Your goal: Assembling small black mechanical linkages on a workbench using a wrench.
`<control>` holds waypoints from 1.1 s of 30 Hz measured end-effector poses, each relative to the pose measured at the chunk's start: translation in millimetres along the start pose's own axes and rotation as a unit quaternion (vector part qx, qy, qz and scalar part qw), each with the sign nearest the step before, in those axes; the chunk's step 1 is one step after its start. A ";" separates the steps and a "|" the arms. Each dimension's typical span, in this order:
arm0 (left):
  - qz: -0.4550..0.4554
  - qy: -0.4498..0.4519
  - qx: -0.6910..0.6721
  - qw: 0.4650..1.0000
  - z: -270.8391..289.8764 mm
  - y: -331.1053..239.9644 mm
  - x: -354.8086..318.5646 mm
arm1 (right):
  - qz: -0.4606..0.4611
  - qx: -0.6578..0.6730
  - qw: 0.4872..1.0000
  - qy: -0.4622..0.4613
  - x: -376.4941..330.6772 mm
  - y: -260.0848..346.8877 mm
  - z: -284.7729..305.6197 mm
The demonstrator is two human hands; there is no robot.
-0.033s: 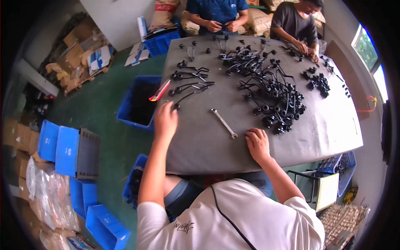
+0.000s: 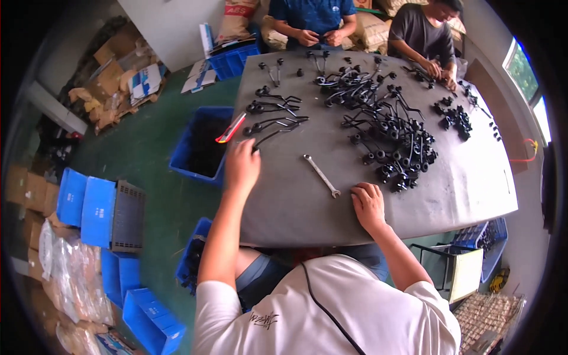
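Note:
At the table's left edge, my left hand (image 2: pixel 242 165) has its fingers closed over the near end of a black bent rod (image 2: pixel 275 135), hiding that end. Just beyond it lie several similar bent rods (image 2: pixel 278 108) with round black knobs. A red and white utility knife (image 2: pixel 231 128) sits on the edge beside them. My right hand (image 2: pixel 368 204) rests on the tabletop near the front, holding nothing, its fingers slightly bent and apart. Between my hands is a steel combination wrench (image 2: pixel 321 176), lying at a slant.
A large heap of black knobbed rods (image 2: pixel 393 139) covers the grey table's (image 2: pixel 284 219) middle right, with small black parts (image 2: pixel 454 120) beyond. Two people work at the far side. Blue crates (image 2: pixel 201 142) stand on the floor at left, one against the table.
My left hand has moved slightly right, and its fingers now cover the knob end of the nearest bent rod. My right hand stays in place. The whole view has shifted a little.

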State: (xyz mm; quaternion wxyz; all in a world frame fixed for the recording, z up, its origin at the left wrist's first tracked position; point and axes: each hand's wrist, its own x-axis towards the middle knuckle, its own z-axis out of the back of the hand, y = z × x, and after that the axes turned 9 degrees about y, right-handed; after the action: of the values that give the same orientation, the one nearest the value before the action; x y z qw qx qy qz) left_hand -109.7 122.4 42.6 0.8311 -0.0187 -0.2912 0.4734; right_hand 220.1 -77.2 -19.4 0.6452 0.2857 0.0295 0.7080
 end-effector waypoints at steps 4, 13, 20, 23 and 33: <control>0.053 0.093 0.126 0.986 -46.3 6.9 32.6 | 0.005 0.006 1.000 -0.010 1.7 8.9 1.0; 0.002 0.269 0.123 0.955 -30.8 -67.3 -11.8 | 0.004 0.089 0.993 -0.074 -2.7 -5.2 5.0; -0.004 0.260 0.015 0.965 -4.8 -104.2 -86.2 | -0.152 -0.157 0.974 -0.054 15.7 -42.1 31.9; 0.037 0.244 0.007 0.969 -2.3 -101.0 -93.0 | -0.136 -0.191 0.971 0.050 19.9 -44.2 29.2; 0.150 0.148 0.090 0.973 -1.8 -48.8 -75.8 | 0.038 0.107 0.991 0.065 34.9 69.8 -15.2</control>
State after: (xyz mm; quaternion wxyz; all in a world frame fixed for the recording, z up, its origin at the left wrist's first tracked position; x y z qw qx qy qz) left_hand -99.9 35.5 20.8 0.7830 -0.0571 -0.1151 0.6086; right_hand 150.6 -51.3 9.3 0.5804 0.3078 0.1361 0.7416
